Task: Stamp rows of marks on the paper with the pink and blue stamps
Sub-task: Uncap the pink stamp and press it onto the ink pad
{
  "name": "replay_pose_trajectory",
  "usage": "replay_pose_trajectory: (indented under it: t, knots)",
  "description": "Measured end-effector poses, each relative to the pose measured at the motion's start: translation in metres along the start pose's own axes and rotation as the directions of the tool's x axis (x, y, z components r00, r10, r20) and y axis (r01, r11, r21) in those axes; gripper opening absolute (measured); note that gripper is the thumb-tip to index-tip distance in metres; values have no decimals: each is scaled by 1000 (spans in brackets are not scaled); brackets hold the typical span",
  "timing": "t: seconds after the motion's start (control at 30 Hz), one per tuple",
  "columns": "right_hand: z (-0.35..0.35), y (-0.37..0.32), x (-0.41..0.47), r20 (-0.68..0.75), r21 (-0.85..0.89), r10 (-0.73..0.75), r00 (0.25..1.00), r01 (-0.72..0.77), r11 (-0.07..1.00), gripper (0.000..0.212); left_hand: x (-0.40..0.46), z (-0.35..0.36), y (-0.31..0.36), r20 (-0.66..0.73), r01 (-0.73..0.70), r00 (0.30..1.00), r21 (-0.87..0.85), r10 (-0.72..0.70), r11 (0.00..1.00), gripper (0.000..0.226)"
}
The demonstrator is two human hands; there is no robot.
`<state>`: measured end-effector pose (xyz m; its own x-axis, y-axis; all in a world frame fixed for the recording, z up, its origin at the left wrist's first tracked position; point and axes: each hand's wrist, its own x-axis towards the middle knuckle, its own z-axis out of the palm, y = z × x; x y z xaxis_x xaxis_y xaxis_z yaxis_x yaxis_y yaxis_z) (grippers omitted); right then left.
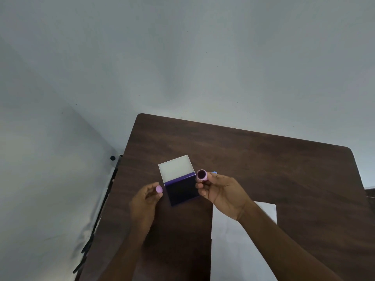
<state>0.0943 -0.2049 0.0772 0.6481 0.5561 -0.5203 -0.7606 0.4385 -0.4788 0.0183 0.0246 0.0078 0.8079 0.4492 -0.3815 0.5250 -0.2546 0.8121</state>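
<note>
My right hand (222,191) holds the pink stamp (202,175) in its fingertips, with the dark inked face turned up toward me. A pink cap (159,189) is pinched in the fingers of my left hand (145,201). Between the two hands an open ink pad (181,190) lies on the table, its dark pad nearer me and its white lid (175,167) folded back. Just a sliver of the blue stamp (214,173) shows behind my right fingers. Under my right forearm lies the white paper (229,240), and I see no marks on its visible part.
The dark brown wooden table (263,163) stands against pale grey walls. Its left edge runs close to the wall, where black cables or clips (95,226) hang. The paper reaches the bottom of the view.
</note>
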Motion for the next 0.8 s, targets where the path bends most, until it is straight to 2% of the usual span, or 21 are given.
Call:
replay_pose_trajectory:
  t: [0.1,0.33,0.57,0.8]
  knots:
    - [6,-1,-3,44,48,4,999,-6,999,28,0,2,-12,-26,-61,997,176,67,983,31]
    - [21,1,-10,125,110,9,992,-23,994,30,3,10,-27,16,-97,995,206,96,974,37]
    - [23,0,-10,135,152,26,990,-46,987,28,5,13,-33,22,-222,970,481,242,848,41]
    - [20,1,-9,135,208,52,989,-80,975,26,9,15,-39,-32,-204,969,444,244,872,40]
